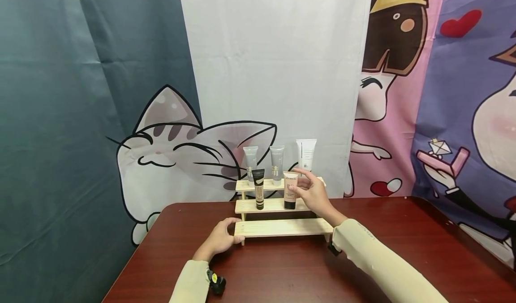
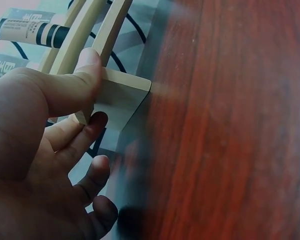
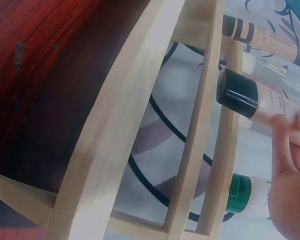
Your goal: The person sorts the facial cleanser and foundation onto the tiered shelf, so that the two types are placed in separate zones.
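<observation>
A three-step pale wooden rack (image 1: 282,227) stands on the table. My left hand (image 1: 221,238) grips the left end of its lowest step; in the left wrist view the thumb (image 2: 88,65) lies on the wood with fingers beneath. With thumb and fingers, my right hand (image 1: 316,197) pinches a pinkish-beige cream tube (image 1: 290,188), upright at the middle step. Its black cap (image 3: 238,93) is downward; whether it touches the step I cannot tell. Left of it on that step stands a slim black-and-beige tube (image 1: 259,191).
Two grey translucent tubes (image 1: 250,159) (image 1: 277,162) and a white tube (image 1: 306,153) stand on the top step. The white one has a green cap (image 3: 239,194). The reddish-brown table (image 1: 282,271) meets a printed cloth backdrop (image 1: 278,70) behind the rack.
</observation>
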Motion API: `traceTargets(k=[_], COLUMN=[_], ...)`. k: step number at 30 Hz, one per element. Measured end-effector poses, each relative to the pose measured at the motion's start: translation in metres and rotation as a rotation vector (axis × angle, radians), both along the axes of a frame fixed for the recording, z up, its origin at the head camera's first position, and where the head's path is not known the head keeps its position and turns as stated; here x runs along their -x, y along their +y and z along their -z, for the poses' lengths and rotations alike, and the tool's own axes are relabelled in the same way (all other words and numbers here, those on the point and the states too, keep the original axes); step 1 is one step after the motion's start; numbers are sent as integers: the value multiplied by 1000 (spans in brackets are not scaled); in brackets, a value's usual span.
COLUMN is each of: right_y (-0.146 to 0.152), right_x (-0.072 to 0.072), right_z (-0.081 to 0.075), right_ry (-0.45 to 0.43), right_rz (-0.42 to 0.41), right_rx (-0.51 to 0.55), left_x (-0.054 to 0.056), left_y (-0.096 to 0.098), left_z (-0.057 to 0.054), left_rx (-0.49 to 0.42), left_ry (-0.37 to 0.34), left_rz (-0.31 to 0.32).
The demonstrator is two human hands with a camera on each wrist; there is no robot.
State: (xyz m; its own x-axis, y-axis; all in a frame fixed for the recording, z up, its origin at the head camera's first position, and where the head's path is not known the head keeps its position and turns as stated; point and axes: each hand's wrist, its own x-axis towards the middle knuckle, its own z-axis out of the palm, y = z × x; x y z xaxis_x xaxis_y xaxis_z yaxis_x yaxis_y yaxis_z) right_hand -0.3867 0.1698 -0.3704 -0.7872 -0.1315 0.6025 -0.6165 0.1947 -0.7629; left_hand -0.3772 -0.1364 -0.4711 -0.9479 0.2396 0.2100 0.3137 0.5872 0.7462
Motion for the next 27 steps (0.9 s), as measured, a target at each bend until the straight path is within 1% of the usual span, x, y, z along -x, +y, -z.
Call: traceTargets(k=[4, 10, 12, 19, 23, 27], right_y=[3, 9, 11, 14, 15, 15], right_x=[4, 22, 26, 27, 25, 24], right_z=[2, 16, 20, 24, 26, 28], right_ry=[-22, -34, -32, -10, -11, -28], right_rz=[-9, 0, 6, 37, 44, 56], right_rx=[13, 27, 28, -30, -71, -94], left_x=[1, 0, -1, -2, -3, -3], left_y=[0, 1, 1, 2, 2, 0], left_z=[0, -2, -3, -6, -5, -4], left_rx=[5, 11, 14, 32, 33, 37], left_ry=[11, 15, 15, 6, 4, 18], left_rz=[2, 9, 12, 9, 11, 12])
